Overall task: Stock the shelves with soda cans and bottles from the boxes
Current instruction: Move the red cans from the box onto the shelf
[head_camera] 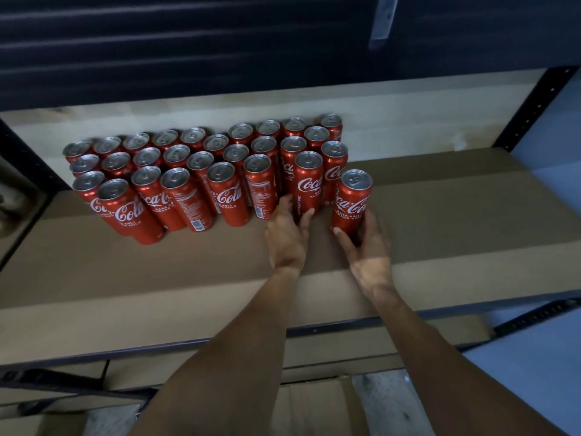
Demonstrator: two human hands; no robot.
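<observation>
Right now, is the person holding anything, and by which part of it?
Yes, two soda cans. The left hand grips the front-row can near its base. The right hand grips the lone can near its base.

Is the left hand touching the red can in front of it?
Touching. The head view shows the left hand with thumb and fingers lying against the lower part of the red can, with no gap.

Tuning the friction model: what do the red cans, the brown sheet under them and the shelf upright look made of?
The red cans: thin metal, likely aluminium; glossy printed body, bare silver lid. The brown sheet: matte cardboard, judging by its fold seam. The shelf upright: dark metal, probably painted steel, with punched holes.
</observation>
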